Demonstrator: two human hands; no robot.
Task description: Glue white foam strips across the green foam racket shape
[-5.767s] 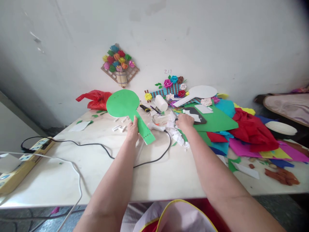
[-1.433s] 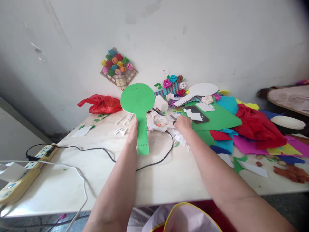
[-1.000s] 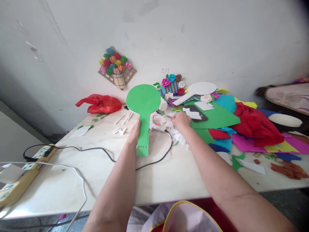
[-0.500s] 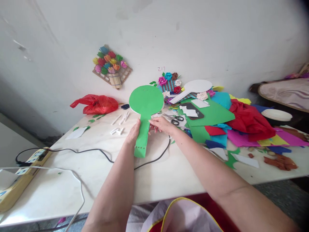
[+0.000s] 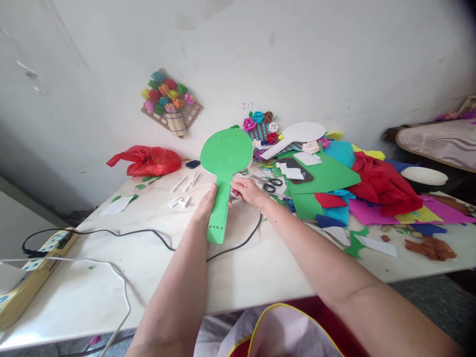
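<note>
Between my hands is a green paddle-shaped paper cutout (image 5: 226, 154), its round head up and its handle pointing down toward me. A white layer shows along the edge of the head, and a row of small holes crosses the lower handle. My left hand (image 5: 207, 202) grips the left edge of the handle, fingers hidden behind. On the opposite edge, just below the head, my right hand (image 5: 246, 191) pinches the handle with thumb and fingers. Black-handled scissors (image 5: 273, 185) lie a little right of my right hand.
White rolled sticks (image 5: 180, 201) lie left of my hands, with a red plastic bag (image 5: 148, 160) behind. Coloured paper sheets (image 5: 386, 183) and a white paddle-shaped cutout (image 5: 303, 133) pile up at right. A black cable (image 5: 148, 230) crosses the table from a power strip (image 5: 52, 253).
The green cutout's head has tipped slightly to the right. My right hand has shifted slightly along the handle's edge; my left hand keeps its hold.
</note>
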